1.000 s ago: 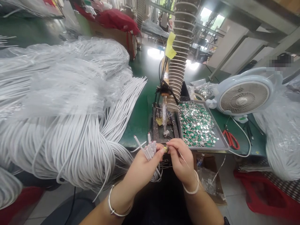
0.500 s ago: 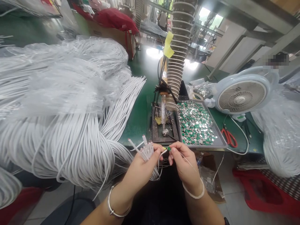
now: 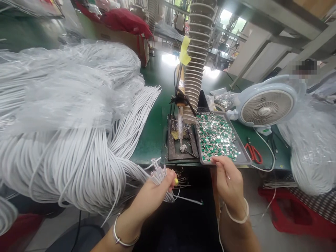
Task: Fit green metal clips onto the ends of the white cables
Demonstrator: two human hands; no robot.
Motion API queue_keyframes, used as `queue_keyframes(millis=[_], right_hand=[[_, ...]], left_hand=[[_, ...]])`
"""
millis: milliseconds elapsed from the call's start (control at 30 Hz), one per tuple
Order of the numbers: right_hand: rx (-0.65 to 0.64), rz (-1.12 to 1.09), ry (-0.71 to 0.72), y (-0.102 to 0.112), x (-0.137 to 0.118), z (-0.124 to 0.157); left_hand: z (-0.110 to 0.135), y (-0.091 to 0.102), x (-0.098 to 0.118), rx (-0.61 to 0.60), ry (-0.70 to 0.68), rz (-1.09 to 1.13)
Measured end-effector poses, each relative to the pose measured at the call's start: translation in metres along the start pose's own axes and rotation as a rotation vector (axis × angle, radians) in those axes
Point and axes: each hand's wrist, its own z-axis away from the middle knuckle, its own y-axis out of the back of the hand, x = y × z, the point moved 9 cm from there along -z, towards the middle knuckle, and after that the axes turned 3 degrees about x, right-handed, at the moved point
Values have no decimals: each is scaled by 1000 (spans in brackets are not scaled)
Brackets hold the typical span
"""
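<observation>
My left hand point(image 3: 156, 190) is closed around a bunch of white cables point(image 3: 158, 173), their stripped ends pointing up. Something yellow covers one of its fingertips. One cable with a small green circuit board point(image 3: 201, 202) on its end sticks out to the right below that hand. My right hand point(image 3: 229, 182) is at the front edge of a grey tray point(image 3: 245, 159) full of small green and silver circuit boards point(image 3: 216, 136). Its fingers are pinched, and a bit of thin solder wire point(image 3: 229, 178) glints between them. Whether a board is at its fingertips, I cannot make out.
A soldering iron point(image 3: 180, 122) points down in a stand point(image 3: 170, 152), beside a ribbed duct point(image 3: 195, 70). Red-handled cutters point(image 3: 253, 153) and a fan point(image 3: 266, 105) are on the right. A large heap of white cables point(image 3: 65, 161) covers the left side.
My hands have parted. The right moved right to the tray's front edge; the left moved slightly down and left. The cable with the board left my fingers and now hangs below the bunch.
</observation>
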Motion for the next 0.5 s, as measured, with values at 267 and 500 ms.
queue_keyframes(millis=[267, 500], right_hand=[[-193, 264, -78, -27, 44, -49], [-343, 454, -50, -52, 59, -57]], left_hand=[[-8, -17, -3, -129, -46, 333], [-9, -8, -3, 41, 13, 370]])
